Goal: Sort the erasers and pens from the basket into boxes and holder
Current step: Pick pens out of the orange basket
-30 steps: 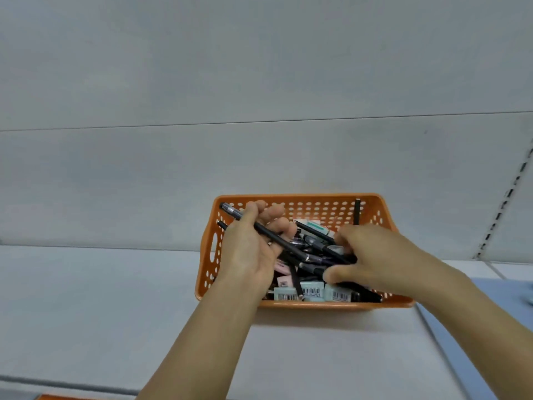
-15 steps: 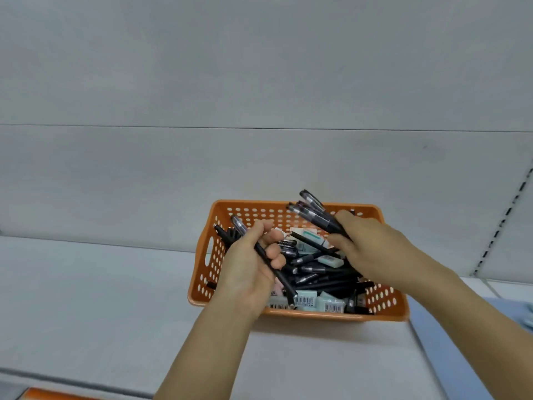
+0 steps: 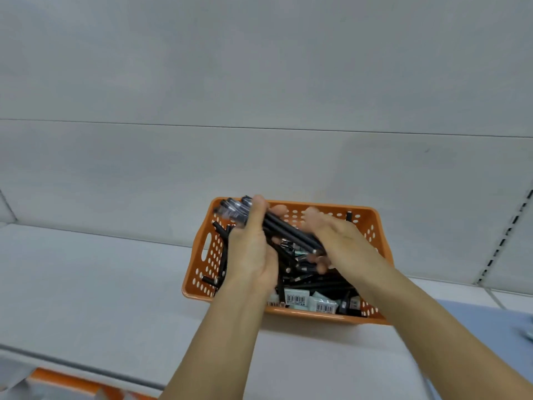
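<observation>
An orange perforated basket (image 3: 372, 226) stands on a grey shelf and holds several black pens (image 3: 317, 284) and boxed erasers with barcodes (image 3: 297, 298) along its near wall. Over the basket, my left hand (image 3: 251, 255) grips a slanted bundle of black pens (image 3: 288, 232), thumb across their upper part. My right hand (image 3: 343, 243) is at the bundle's lower end, palm against the pen ends, thumb lifted off them. Its fingers reach under and are partly hidden.
The grey shelf (image 3: 86, 284) runs left of the basket. A blue mat (image 3: 490, 321) lies at the right edge. Part of another orange object (image 3: 72, 382) shows at the bottom left. A slotted shelf upright (image 3: 501, 243) runs up the right side.
My right hand lifted a handful of pens from the basket and brought them to my left hand, which now grips them with its own as one bundle. The right hand's thumb has come off.
</observation>
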